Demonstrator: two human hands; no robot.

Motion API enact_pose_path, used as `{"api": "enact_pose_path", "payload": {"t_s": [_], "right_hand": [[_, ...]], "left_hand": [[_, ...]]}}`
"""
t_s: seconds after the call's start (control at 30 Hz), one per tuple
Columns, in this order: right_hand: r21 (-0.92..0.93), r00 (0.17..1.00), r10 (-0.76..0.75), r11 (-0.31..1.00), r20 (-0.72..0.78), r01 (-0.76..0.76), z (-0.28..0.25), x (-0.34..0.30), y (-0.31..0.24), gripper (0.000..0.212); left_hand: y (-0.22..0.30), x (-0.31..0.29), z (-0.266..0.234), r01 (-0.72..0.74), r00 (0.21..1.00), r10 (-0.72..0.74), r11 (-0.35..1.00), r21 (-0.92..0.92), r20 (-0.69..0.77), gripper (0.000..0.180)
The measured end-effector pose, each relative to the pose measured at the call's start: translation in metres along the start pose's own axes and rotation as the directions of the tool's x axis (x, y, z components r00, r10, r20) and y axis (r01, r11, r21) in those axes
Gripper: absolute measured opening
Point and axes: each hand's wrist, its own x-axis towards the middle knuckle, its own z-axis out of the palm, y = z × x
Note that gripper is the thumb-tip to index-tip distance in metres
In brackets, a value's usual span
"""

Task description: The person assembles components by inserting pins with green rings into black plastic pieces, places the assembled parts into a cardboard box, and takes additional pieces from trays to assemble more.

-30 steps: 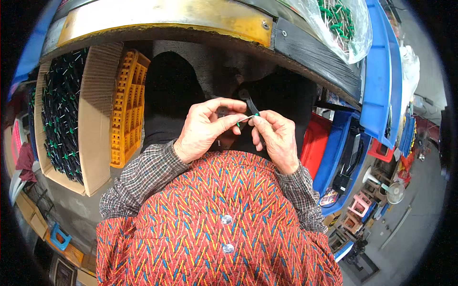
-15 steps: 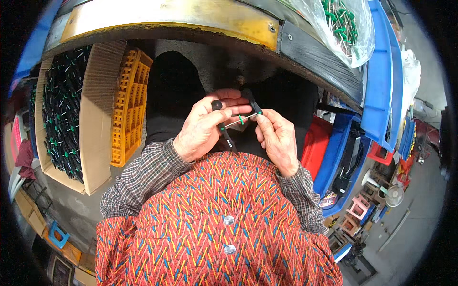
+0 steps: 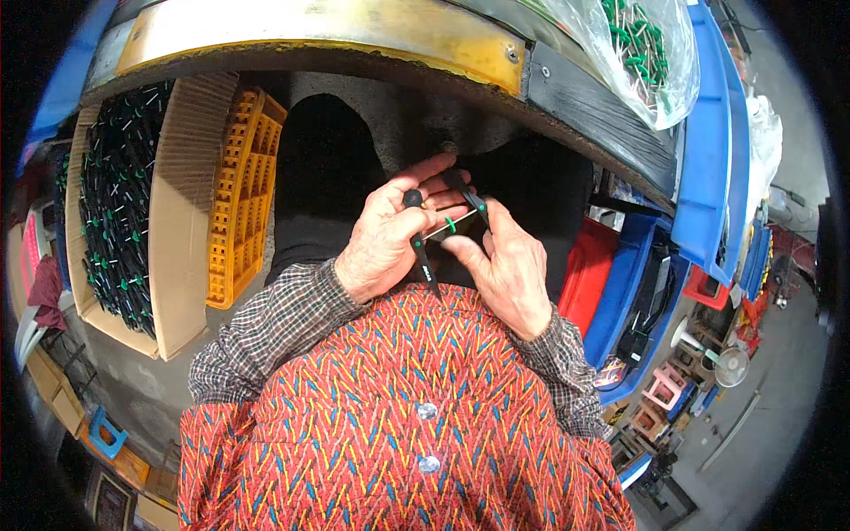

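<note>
A thin metal rod with a green collar links two narrow black plastic pieces above my lap. My left hand is palm up, closed at the thumb on the left black piece, which has a round knob at its upper end. Its other fingers extend behind the right black piece. My right hand holds this right piece by its lower end, near the rod's end. The right thumb lies beside the green collar; the other right fingers are partly hidden.
At left stands a cardboard box of black pieces with green bits, beside a yellow crate. Ahead runs the worktable edge. A clear bag of green-collared rods lies by a blue bin. Red and blue containers stand at right.
My right thumb has moved off the rod's end, down and left toward the green collar. The left index finger has straightened outward. The joined black pieces have shifted slightly.
</note>
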Motion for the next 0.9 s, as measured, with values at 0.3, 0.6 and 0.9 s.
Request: {"api": "enact_pose_path", "payload": {"t_s": [0.3, 0.6, 0.9], "right_hand": [[-0.065, 0.997, -0.037, 0.997, 0.061, 0.041, 0.004, -0.004, -0.009, 0.132], [-0.171, 0.998, -0.068, 0.983, -0.019, 0.063, 0.013, -0.003, -0.009, 0.126], [-0.102, 0.996, -0.056, 0.994, -0.063, 0.049, 0.018, -0.004, -0.006, 0.108]], "left_hand": [[0.001, 0.004, 0.003, -0.010, 1.000, 0.010, 0.998, 0.054, -0.014, 0.056], [0.002, 0.005, 0.007, 0.006, 1.000, -0.006, 1.000, -0.001, -0.029, 0.055], [0.004, 0.009, 0.003, 0.033, 0.999, -0.033, 0.998, 0.046, -0.012, 0.049]]}}
